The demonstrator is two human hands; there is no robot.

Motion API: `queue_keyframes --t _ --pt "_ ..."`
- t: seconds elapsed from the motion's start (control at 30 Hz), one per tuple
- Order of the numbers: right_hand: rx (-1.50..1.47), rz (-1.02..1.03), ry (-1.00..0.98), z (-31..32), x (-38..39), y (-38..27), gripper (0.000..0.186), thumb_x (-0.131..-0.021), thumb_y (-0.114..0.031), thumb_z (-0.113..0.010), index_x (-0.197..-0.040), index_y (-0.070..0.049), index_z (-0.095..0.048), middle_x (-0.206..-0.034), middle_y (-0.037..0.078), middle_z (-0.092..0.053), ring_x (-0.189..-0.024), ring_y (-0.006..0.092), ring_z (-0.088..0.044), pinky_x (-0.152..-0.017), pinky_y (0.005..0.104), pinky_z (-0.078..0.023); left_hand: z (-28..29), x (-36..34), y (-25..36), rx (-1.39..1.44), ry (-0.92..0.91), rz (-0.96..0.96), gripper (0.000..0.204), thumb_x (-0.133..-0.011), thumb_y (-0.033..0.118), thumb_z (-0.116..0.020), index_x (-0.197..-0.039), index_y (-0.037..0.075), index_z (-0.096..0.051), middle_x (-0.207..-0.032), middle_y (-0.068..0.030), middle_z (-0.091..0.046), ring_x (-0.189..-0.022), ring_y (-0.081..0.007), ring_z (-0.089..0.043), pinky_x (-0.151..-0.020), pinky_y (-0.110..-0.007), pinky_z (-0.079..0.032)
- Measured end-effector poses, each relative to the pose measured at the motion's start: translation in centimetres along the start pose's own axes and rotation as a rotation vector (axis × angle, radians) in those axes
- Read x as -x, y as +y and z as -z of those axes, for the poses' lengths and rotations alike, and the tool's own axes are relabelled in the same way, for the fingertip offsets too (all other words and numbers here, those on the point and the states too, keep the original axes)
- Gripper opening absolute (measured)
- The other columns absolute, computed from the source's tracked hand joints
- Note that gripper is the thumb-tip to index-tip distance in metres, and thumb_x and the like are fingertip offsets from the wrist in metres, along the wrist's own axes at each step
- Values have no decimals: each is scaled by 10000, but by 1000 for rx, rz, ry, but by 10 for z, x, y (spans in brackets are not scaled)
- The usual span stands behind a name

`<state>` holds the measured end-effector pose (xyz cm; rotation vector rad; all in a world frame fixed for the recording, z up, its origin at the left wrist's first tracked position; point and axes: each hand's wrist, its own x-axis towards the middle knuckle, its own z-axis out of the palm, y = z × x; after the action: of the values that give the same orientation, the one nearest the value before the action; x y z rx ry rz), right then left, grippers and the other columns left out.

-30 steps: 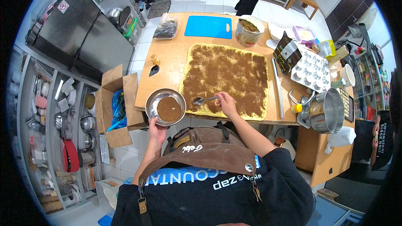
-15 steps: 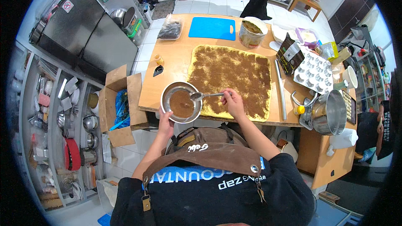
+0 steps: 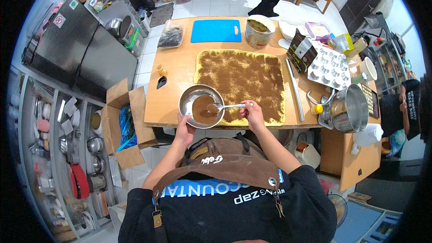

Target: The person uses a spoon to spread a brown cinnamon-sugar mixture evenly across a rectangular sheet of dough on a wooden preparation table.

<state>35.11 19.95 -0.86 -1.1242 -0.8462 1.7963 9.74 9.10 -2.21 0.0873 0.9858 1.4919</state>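
Note:
My left hand (image 3: 183, 128) grips the rim of a round steel bowl (image 3: 189, 93), tilted toward me at the table's near edge. Brown powder (image 3: 203, 109) lies in the bowl's lower part. Between the fingers of my right hand (image 3: 253, 113) is the handle of a metal spoon (image 3: 231, 106), its head down in the powder. Behind and to the right of the bowl, a rectangular sheet of pale yellow dough (image 3: 243, 83) lies flat. Brown powder covers most of it in patches, with yellow showing at the edges.
A metal rod (image 3: 294, 90) lies right of the dough, beside a dark pouch (image 3: 300, 54), a muffin tray (image 3: 330, 68) and a large steel mixing bowl (image 3: 348, 109). Farther back are a blue cutting board (image 3: 215, 31) and a tub (image 3: 259, 33). An open cardboard box (image 3: 143, 130) stands left of the table.
The spoon's head has gone from above the bowl's rim down into the powder. The bowl is tilted more toward me. At the far side, another person's dark garment has shifted slightly.

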Motion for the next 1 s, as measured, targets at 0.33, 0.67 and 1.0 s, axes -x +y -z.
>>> queue_keyframes --t 0.33,0.67,1.0 --pt "74 94 231 21 16 45 194 -906 -214 -437 -944 -49 -532 -632 28 -532 -510 70 -459 -469 202 -389 63 2 45 -21 124 -40 382 -734 249 -533 -1077 91 -471 -1029 -61 -544 -953 -205 -523 -825 -353 -420" --pt "120 137 355 6 36 70 185 -906 -211 -438 -950 -56 -529 -628 22 -530 -514 65 -464 -478 201 -392 98 -3 83 -20 56 71 404 -749 186 -506 -1139 185 -401 -1082 -26 -502 -972 -190 -513 -770 -347 -455" --pt "48 147 560 2 60 82 199 -907 -216 -438 -939 -44 -534 -625 23 -534 -510 67 -463 -475 208 -394 104 -21 100 -28 -16 116 416 -727 168 -529 -1123 150 -406 -1079 -39 -503 -1006 -210 -496 -869 -398 -413"
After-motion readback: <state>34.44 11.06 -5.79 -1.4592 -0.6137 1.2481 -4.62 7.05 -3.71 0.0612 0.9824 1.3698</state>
